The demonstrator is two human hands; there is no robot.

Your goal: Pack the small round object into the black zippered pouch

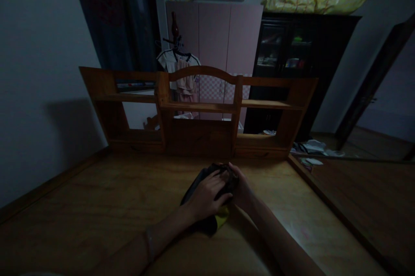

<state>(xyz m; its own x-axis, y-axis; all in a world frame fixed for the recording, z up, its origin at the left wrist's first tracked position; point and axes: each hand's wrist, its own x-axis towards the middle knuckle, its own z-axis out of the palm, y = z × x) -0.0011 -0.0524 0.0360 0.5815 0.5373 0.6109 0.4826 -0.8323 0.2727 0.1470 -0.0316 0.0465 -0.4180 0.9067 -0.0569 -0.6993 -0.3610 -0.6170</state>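
Observation:
A dark, soft fabric item [207, 225] with a yellow patch [222, 215] is on the wooden bed board [155, 198], in front of me. It looks bunched up, and dim light hides what kind of item it is. My left hand [209, 191] lies over its top, fingers bent into the dark folds and thumb along the near side. On the right edge, my right hand [240, 187] grips the same item, its thumb showing at the top. Most of the right fingers are hidden behind the fabric.
A wooden headboard with shelves [201, 106] stands beyond the board. A raised rail [327, 202] runs along the right side, and a white wall [42, 94] rises on the left. Farther back are a pink wardrobe [214, 34], a dark cabinet [319, 51] and hanging clothes [184, 75].

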